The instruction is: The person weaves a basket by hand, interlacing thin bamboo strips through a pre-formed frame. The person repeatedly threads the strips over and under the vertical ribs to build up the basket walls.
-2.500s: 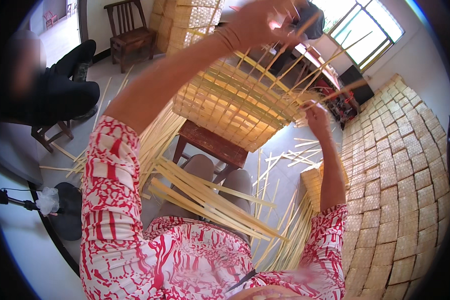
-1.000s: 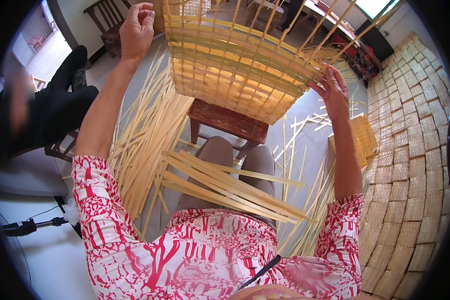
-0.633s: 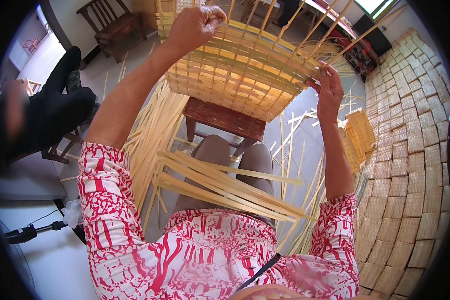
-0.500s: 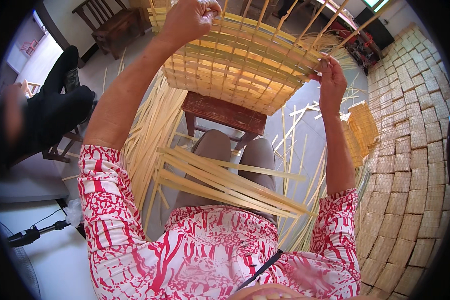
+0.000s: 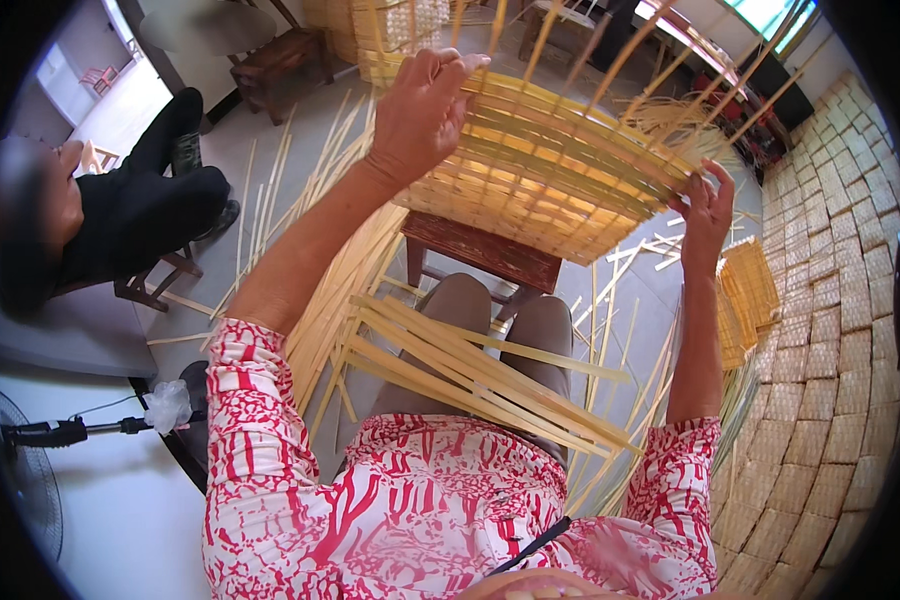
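A half-woven bamboo basket (image 5: 560,190) rests tilted on a dark red wooden stool (image 5: 480,250) in front of my knees, its upright stakes (image 5: 602,60) sticking up unwoven. My left hand (image 5: 425,120) is closed at the upper weave on the left, fingertips by a stake; the strip under them is partly hidden. At the right corner my right hand (image 5: 708,212) pinches the end of the top weaving strips between thumb and fingers. Several loose pale bamboo strips (image 5: 490,375) lie across my lap.
A thick bundle of strips (image 5: 345,290) lies left of the stool, with scattered offcuts on the floor. Stacked woven pieces (image 5: 820,330) form a wall at right, near a small woven piece (image 5: 748,290). A seated person (image 5: 140,200) and a fan (image 5: 20,460) are at left.
My left hand has come down and nearer from the top edge of the basket. The right hand has shifted slightly right and nearer at the corner. The whole view has shifted too.
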Action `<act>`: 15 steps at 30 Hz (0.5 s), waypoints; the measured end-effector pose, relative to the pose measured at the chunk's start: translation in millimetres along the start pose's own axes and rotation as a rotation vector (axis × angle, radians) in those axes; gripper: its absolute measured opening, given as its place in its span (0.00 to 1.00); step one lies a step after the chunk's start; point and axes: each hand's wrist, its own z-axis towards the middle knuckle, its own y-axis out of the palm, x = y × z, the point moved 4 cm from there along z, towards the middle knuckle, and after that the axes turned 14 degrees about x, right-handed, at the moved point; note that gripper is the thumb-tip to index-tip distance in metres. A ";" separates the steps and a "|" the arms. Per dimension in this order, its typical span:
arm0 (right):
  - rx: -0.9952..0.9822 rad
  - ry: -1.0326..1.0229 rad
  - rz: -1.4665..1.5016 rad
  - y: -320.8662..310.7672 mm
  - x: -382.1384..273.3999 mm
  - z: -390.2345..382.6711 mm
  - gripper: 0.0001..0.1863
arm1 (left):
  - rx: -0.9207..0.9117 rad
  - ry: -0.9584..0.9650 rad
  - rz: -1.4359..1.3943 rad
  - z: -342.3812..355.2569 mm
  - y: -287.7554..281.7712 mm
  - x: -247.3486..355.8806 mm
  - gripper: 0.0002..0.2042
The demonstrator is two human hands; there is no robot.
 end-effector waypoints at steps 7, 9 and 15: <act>-0.014 -0.021 -0.017 -9.0 19.1 6.5 0.09 | -0.008 -0.053 0.250 -23.5 7.6 5.0 0.33; 0.011 -0.016 -0.021 -9.4 20.7 6.7 0.10 | -0.012 -0.030 0.292 -21.4 10.2 1.9 0.33; -0.009 -0.027 0.062 -19.2 43.8 18.1 0.19 | 0.028 -0.009 0.396 -35.0 29.3 -20.1 0.19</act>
